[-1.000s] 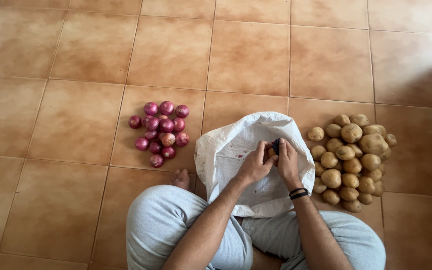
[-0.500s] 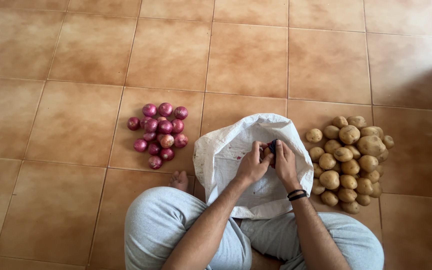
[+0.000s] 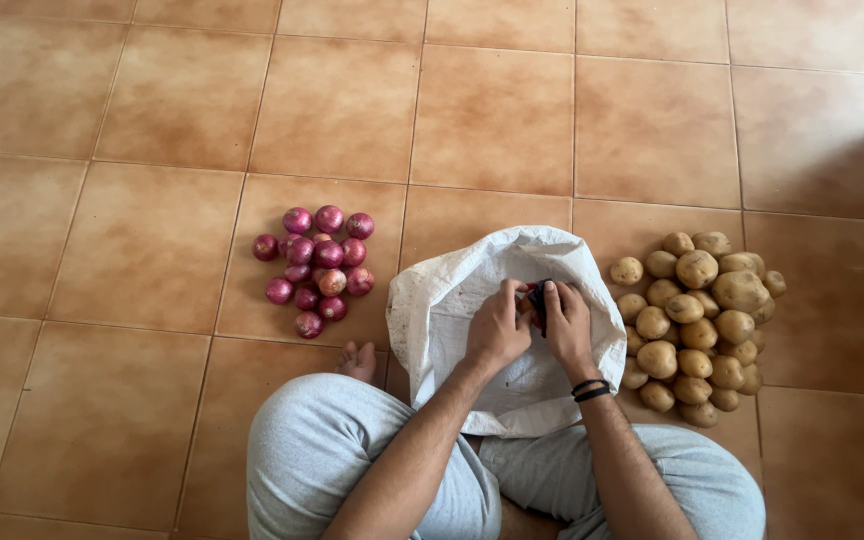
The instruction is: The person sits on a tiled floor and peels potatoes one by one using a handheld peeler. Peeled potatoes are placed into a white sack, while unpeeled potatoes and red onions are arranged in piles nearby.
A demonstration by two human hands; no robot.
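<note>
Both hands clasped on one small dark object (image 3: 539, 296), left hand (image 3: 497, 330) and right hand (image 3: 567, 325) meeting over the open white sack (image 3: 452, 300), so scraps likely fall inside; red onions (image 3: 317, 265) heaped left, potatoes (image 3: 702, 320) right, sorted apart on the tiled floor (image 3: 152, 150).

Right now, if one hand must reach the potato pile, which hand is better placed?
Probably the right hand: it is nearer the potato pile, beside the white sack. The left hand would cross over.
</note>
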